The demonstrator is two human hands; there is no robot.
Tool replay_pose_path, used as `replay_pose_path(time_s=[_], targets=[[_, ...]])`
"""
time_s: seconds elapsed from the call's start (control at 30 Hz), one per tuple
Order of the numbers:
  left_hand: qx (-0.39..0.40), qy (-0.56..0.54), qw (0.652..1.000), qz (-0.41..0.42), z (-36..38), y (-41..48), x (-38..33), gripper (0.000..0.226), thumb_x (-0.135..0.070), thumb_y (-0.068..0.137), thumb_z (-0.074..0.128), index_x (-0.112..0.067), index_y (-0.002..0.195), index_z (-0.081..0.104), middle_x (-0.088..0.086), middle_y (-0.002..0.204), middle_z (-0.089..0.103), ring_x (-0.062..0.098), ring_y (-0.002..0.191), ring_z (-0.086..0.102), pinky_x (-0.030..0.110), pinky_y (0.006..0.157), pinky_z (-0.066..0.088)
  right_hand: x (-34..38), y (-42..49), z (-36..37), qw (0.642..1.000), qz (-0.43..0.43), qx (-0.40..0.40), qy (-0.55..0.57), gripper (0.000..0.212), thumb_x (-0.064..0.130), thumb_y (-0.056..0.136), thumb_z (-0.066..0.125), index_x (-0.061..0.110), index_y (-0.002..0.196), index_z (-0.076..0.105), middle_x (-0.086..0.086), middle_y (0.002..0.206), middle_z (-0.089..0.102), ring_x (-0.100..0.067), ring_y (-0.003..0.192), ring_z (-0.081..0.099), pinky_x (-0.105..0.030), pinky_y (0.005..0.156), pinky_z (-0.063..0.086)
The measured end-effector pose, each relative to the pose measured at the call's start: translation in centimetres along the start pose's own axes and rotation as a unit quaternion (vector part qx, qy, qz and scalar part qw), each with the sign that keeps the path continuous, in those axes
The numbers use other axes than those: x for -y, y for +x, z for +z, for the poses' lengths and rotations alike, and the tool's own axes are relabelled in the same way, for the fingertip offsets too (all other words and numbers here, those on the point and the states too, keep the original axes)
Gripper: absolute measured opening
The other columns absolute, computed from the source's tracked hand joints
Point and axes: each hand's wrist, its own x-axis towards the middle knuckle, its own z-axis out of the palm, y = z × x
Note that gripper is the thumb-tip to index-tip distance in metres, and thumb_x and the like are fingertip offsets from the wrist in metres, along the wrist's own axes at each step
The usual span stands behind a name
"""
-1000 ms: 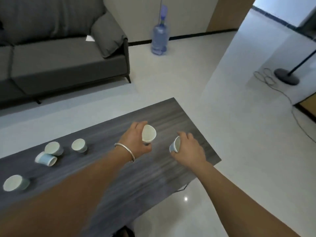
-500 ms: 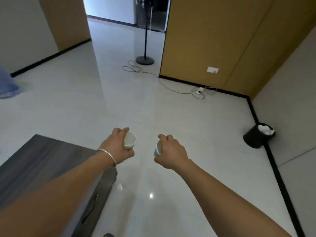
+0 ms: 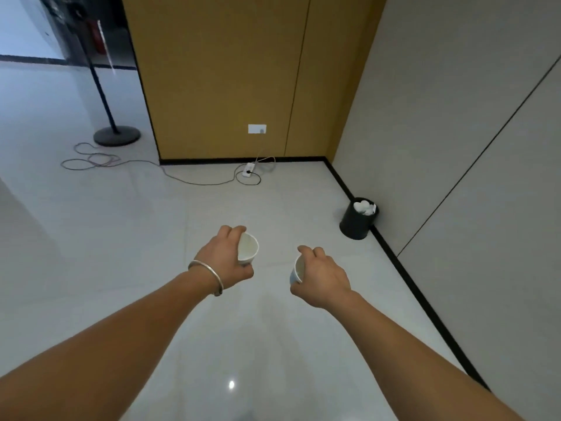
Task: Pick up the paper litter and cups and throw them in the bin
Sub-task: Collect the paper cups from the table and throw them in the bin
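Delivery under way, target at two o'clock.
The left hand point(image 3: 226, 259) curls round a small white paper cup point(image 3: 248, 248), its mouth tipped toward three o'clock; the right hand point(image 3: 324, 276) grips a second white paper cup point(image 3: 298, 270), mouth toward nine. The round black plastic bin point(image 3: 358, 226), holding white litter point(image 3: 364, 206), stands on the pale floor point(image 3: 182, 238), at two o'clock from the right hand, the nearer one, well apart.
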Motion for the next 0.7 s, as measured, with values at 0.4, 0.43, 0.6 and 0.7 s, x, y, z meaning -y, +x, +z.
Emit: replay_pose_path(time_s=[0.4,0.43,0.6,0.7], targets=[[0.063,-0.008,0.991,0.115,10.1,23.0,-12.7,0.077,-0.044,0.068,0.068,-0.026,0.135,0.036,-0.003,0.126,0.04,0.023,0.103,0.054,0.028,0.075,0.046,-18.6,15.5,-4.6,0.992,0.124,-0.018,0.022,0.082,0.04,0.079,0.066,0.026,0.147,0.022,-0.002,0.132,0.039,-0.025,0.115,0.047,-0.036,0.084,0.046],[0.069,-0.007,0.99,0.12,10.6,24.7,-13.9,0.076,-0.044,0.068,0.068,-0.026,0.135,0.036,-0.002,0.126,0.04,0.023,0.102,0.055,0.029,0.074,0.046,-19.9,16.8,-5.4,0.991,0.131,-0.016,0.027,0.082,0.039,0.079,0.065,0.026,0.147,0.022,-0.002,0.132,0.039,-0.025,0.115,0.047,-0.036,0.084,0.046],[0.076,-0.007,0.988,0.131,13.4,32.6,-18.9,0.08,-0.043,0.069,0.07,-0.025,0.138,0.033,-0.001,0.129,0.041,0.022,0.106,0.054,0.031,0.08,0.05,-26.1,22.4,-8.8,0.99,0.137,-0.017,0.02,0.083,0.039,0.079,0.064,0.025,0.148,0.02,-0.003,0.134,0.037,-0.026,0.118,0.045,-0.035,0.084,0.044],[0.088,-0.018,0.986,0.139,15.6,37.6,-21.4,0.083,-0.043,0.069,0.07,-0.027,0.14,0.03,-0.001,0.129,0.041,0.023,0.108,0.053,0.033,0.082,0.05,-30.3,26.8,-10.7,0.989,0.149,-0.014,0.01,0.083,0.039,0.08,0.064,0.024,0.149,0.02,-0.004,0.136,0.037,-0.027,0.12,0.045,-0.036,0.088,0.045]])
